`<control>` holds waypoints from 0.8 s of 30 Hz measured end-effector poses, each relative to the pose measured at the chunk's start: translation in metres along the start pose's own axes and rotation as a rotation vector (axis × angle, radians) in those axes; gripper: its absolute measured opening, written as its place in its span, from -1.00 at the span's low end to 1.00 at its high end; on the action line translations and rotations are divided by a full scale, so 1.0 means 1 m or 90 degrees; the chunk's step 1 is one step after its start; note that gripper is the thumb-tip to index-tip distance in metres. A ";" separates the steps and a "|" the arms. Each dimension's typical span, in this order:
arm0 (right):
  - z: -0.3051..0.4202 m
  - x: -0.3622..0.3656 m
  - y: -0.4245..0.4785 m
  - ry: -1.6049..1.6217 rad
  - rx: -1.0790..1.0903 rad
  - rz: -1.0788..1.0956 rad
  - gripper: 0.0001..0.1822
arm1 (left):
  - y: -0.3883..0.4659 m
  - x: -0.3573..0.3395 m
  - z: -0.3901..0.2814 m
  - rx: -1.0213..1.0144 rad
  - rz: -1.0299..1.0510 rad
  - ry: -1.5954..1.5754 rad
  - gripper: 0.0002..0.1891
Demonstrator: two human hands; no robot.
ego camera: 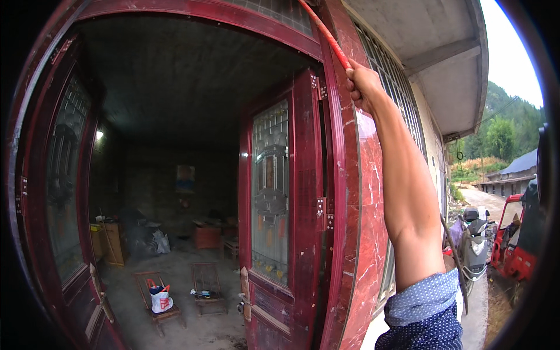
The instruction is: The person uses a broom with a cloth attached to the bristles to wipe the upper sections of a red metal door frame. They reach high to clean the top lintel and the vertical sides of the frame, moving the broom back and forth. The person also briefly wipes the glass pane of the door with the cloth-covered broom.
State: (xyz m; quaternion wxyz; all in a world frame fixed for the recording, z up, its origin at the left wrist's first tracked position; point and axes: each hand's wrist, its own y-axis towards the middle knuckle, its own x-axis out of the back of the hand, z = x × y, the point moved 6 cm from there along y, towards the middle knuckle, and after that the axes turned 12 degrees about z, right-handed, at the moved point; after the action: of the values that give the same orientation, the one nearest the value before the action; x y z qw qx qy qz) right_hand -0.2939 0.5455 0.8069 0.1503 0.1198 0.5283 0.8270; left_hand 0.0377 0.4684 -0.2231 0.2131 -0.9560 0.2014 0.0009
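Observation:
My right hand (364,85), at the end of a raised arm with a rolled blue dotted sleeve, grips the lower end of a red pole (328,37). The pole slants up and left along the top corner of a dark red door frame (334,175); its far end is out of view. Beside the hand is red marble-patterned wall tile (369,175). My left hand is out of view. Before me stands a doorway whose two glass-panelled leaves, the right one (302,175) and the left one (37,162), are swung inward.
Inside are a low chair (168,313) bearing a plastic bag (161,302), another low chair (212,302), and a wooden cabinet (114,240). Outside at right, a scooter (474,249) and a red vehicle (509,258) stand by the wall's barred window (393,74).

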 end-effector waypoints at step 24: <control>-0.043 0.006 -0.337 0.012 -0.163 -0.022 -0.44 | -0.136 0.062 0.132 0.090 0.009 0.016 -0.76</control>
State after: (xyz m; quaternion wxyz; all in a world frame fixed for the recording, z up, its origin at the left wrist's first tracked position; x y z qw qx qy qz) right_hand -0.2737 0.6453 0.4822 0.1735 0.0832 0.4214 0.8862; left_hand 0.1578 0.6113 -0.2931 0.2773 -0.9372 0.2102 -0.0240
